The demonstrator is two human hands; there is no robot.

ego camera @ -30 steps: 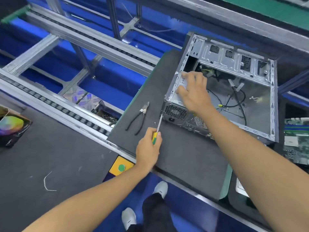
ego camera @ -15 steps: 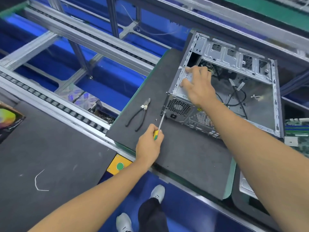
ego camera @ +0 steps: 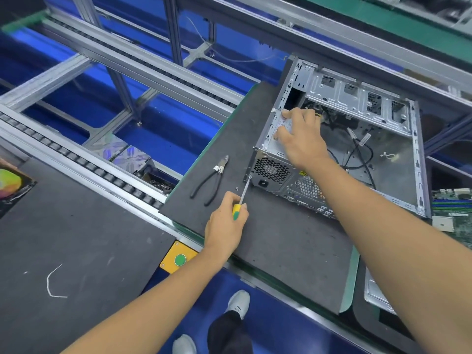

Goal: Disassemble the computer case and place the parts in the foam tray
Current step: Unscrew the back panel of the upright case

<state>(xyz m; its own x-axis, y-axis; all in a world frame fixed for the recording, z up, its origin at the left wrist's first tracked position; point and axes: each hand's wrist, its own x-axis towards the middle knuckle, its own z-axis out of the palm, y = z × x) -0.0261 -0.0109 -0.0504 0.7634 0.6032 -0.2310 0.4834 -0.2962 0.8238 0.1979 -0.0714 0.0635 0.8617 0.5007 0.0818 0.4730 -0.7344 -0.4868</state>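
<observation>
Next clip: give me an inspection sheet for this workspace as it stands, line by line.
Surface: dark foam mat on the conveyor frame, carrying the case and tools.
Job's things: open computer case lying on its side, power supply in place; screwdriver tip at the case's rear corner.
Clutter: pliers lying left of the case; a loose screw beside the screwdriver shaft.
Grippers: left hand grips the screwdriver handle; right hand presses on top of the power supply.
Cables: black cables loose inside the case.
Surroundings: green button on a yellow plate; circuit board at right.
</observation>
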